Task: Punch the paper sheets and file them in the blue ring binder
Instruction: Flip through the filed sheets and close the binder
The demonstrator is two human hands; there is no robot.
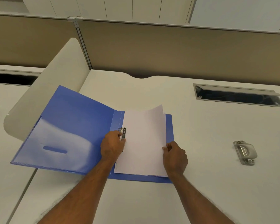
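Observation:
The blue ring binder [74, 120] lies open on the white desk, its left cover propped up against a curved divider. White paper sheets [142, 143] rest on the binder's right half, their far right corner lifted. My left hand [112, 145] grips the metal ring mechanism [123, 132] at the sheets' left edge. My right hand [174, 156] pinches the right edge of the sheets. The silver hole punch [245, 152] sits alone to the right, well apart from both hands.
A cable slot with a raised lid [238, 96] is set into the desk [200, 183] at the back right. Beige partition panels [168, 50] wall the desk's far side. A curved white divider [44, 101] stands at the left under the binder cover.

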